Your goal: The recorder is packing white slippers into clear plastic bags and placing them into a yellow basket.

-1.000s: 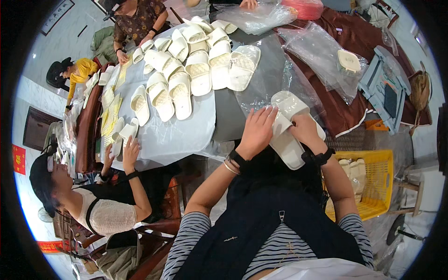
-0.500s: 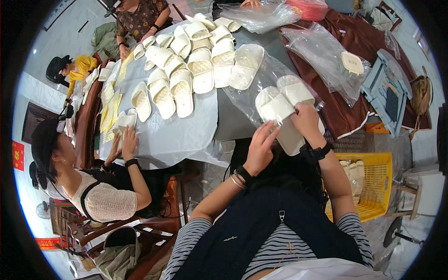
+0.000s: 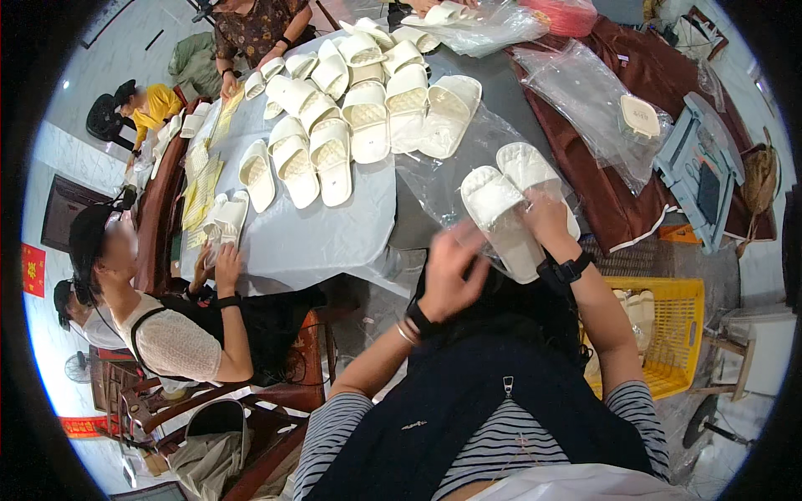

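A pair of cream slippers (image 3: 491, 197) lies side by side at the table's near edge, toes pointing away from me. My right hand (image 3: 547, 224) is closed on the pair from the right, its fingertips partly hidden against the straps. Just left of the slippers' heels is my left hand (image 3: 454, 271), smeared by motion, so its fingers are unclear. A clear plastic bag (image 3: 422, 185) spreads on the grey table around and beyond the pair. Another cream slipper (image 3: 451, 115) rests at the bag's far end.
Several cream slippers (image 3: 365, 121) crowd the table (image 3: 288, 242) ahead and to the left. More plastic bags (image 3: 576, 108) lie on brown cloth at right, near a blue folding stool (image 3: 697, 171). A yellow crate (image 3: 681, 334) stands low right. A co-worker (image 3: 184, 334) handles slippers at left.
My left hand has drawn back leftward from the slippers' straps. The pair has shifted slightly under my right hand. The co-worker at left has turned the slippers in front of them.
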{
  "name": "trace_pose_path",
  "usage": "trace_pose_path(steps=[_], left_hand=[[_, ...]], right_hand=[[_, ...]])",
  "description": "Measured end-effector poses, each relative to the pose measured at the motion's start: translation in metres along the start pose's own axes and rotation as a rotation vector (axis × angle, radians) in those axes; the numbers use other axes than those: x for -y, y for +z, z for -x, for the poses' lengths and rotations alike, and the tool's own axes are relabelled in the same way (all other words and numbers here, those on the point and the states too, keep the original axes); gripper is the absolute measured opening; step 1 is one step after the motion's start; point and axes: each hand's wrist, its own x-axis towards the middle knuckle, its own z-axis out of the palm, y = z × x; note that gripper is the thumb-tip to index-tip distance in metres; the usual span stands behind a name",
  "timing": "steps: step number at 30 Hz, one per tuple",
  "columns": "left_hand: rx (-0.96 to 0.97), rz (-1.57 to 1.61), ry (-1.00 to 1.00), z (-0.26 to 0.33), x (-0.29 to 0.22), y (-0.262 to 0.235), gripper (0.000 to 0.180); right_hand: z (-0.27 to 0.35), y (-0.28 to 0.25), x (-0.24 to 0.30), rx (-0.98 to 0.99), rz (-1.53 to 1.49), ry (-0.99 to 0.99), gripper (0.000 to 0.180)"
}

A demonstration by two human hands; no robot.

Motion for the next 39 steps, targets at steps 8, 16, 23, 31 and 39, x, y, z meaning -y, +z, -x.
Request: trace_pose_path(steps=[8,16,23,31,39], left_hand=[[-0.356,0.299,-0.595,-0.078,0.150,-0.033,0.037],[-0.670,0.232,-0.711,-0.088,0.160,-0.029,0.033],[-0.571,0.777,-0.824,-0.087,0.201,-0.069,0.025],[-0.544,0.429,-0.761,-0.058,0.177,-0.055,0.060],[-0.215,-0.121,-0.381,-0.021,0.106,-0.001,0.078]], right_hand=[[-0.003,-0.002,0.003,0.084,-0.047,0.042,0.031],[0.000,-0.001,-0.001,0.009,-0.036,-0.001,0.032],[0.001,0.000,-0.003,0.058,-0.069,0.033,0.033],[0.000,0.004,-0.006,0.077,0.007,0.040,0.033],[-0.002,0.008,-0.006,0.077,-0.019,0.027,0.034]])
